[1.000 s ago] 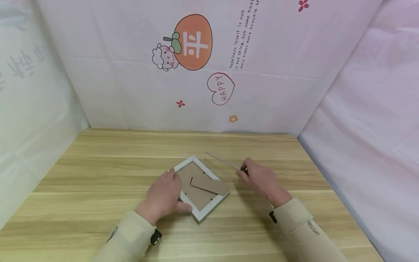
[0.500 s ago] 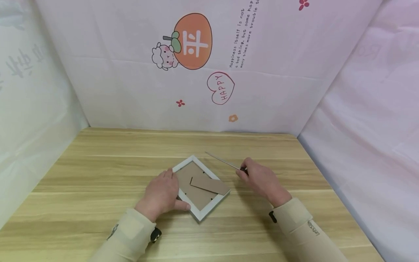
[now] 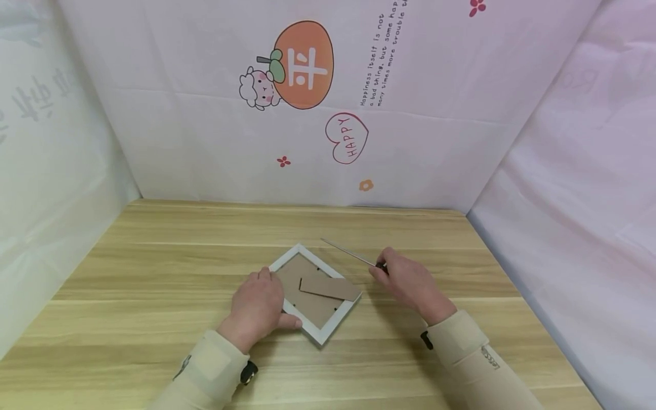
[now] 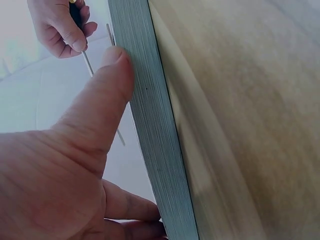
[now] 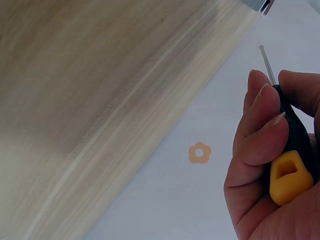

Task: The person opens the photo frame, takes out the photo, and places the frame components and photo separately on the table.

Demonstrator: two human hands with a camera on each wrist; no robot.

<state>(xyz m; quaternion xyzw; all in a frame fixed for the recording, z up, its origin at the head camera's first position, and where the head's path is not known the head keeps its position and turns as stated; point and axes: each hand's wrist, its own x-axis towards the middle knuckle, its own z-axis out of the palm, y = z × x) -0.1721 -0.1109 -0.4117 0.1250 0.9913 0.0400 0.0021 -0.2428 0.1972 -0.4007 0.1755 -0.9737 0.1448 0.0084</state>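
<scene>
A white picture frame [image 3: 328,335] lies face down on the table, its brown backing and stand flap [image 3: 328,287] showing. My left hand [image 3: 258,304] grips it around the left corner, with the thumb along the near side. In the left wrist view the thumb [image 4: 95,100] lies against the grey edge [image 4: 155,120] of the frame, and the fingertips are partly hidden. Off to the right, my right hand [image 3: 410,282] holds a screwdriver [image 5: 292,135] by its black and yellow handle. The thin shaft points left and away, above the table and apart from the frame.
Several small dark tabs, including one tab [image 3: 335,309], sit around the edge of the backing. The wood-grain table [image 3: 169,256] ends at a white printed cloth [image 3: 435,154] behind. More white cloth hangs at the left and right sides.
The picture frame has turned slightly counterclockwise under my left hand, its near corner shifting right. My right hand and the screwdriver have stayed in place.
</scene>
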